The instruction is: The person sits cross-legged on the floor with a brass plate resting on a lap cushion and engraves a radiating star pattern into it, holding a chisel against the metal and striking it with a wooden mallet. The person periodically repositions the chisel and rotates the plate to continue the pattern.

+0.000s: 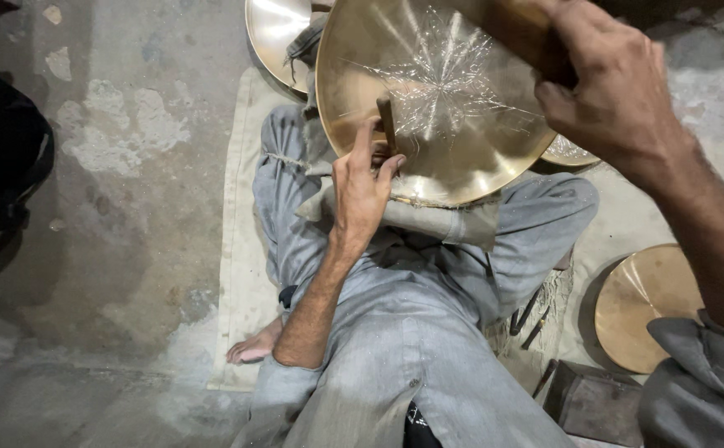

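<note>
I sit cross-legged in grey clothing on a pale cloth mat (241, 249) spread over the stained concrete floor (113, 166). A second shiny brass dish (277, 33) lies beyond my knee, partly tucked behind the one I work on, and a duller round brass disc (644, 303) rests on the floor to my right, near a dark metal block (598, 402) and a few thin dark tools (532, 319). Another bit of engraved brass (569, 153) peeks out under the far rim.

The large round brass dish (432, 104) rests tilted against my lap, its hollow face towards me. Its golden surface is polished, with a burst of fine bright scratch lines radiating from the centre.

My left hand (362, 187) pinches a short dark metal chisel (387, 124), held upright with its tip on the dish's lower face. My right hand (611, 91) is raised over the dish's upper right rim, fingers clenched round a brown wooden handle (515, 33), hiding that part of the rim.
</note>
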Tool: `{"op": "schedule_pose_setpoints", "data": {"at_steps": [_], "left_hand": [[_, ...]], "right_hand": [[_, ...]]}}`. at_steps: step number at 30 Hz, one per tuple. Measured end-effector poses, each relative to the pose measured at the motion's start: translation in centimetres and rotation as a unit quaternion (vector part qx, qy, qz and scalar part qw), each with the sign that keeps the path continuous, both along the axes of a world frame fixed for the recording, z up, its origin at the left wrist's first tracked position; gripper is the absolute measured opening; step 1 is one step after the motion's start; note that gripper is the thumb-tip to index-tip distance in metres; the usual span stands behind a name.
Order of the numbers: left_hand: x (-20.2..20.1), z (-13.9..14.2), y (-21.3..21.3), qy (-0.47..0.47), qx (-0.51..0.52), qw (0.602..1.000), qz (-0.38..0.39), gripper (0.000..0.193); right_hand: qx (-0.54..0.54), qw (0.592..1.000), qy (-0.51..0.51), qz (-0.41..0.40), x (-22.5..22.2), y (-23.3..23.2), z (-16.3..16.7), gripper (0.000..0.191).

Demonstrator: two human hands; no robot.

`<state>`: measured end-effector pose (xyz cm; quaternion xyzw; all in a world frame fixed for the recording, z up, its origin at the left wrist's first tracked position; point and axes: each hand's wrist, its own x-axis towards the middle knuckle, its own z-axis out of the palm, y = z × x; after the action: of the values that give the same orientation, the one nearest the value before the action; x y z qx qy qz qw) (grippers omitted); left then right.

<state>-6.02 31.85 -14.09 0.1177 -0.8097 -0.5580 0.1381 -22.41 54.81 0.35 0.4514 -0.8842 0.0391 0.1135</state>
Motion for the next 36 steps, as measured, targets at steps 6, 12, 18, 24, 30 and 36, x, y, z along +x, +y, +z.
{"op": "schedule_pose_setpoints", "data": {"at_steps": [6,12,18,24,30,36], "left_hand": [[0.1,0.3,0.2,-0.012,-0.010,1.000,-0.001,0.061],[0.0,1.0,0.0,0.003,0.003,1.000,-0.029,0.058],[0.1,0.7,-0.3,0.031,0.044,0.997,-0.064,0.055],[-1.7,-0.5,-1.8,0.042,-0.050,0.998,-0.006,0.039],[-4.8,-0.3,-2.7,0.048,0.107,0.989,-0.092,0.071],[-8.5,-0.4,-1.9,0.061,0.042,0.973,-0.219,0.071]], "right_hand": [[0.098,0.995,0.023,-0.005,0.1,-0.1,0.3,0.049],[0.069,0.998,-0.011,0.000,0.7,0.2,0.9,0.048],[0.070,0.997,0.002,-0.023,1.9,1.4,0.4,0.057],[-0.174,0.962,-0.182,-0.106,3.5,4.7,-2.3,0.044],[-0.591,0.653,-0.473,-0.039,10.5,5.2,-8.8,0.047],[-0.552,0.651,-0.508,-0.119,13.3,5.0,-12.0,0.036]]}}
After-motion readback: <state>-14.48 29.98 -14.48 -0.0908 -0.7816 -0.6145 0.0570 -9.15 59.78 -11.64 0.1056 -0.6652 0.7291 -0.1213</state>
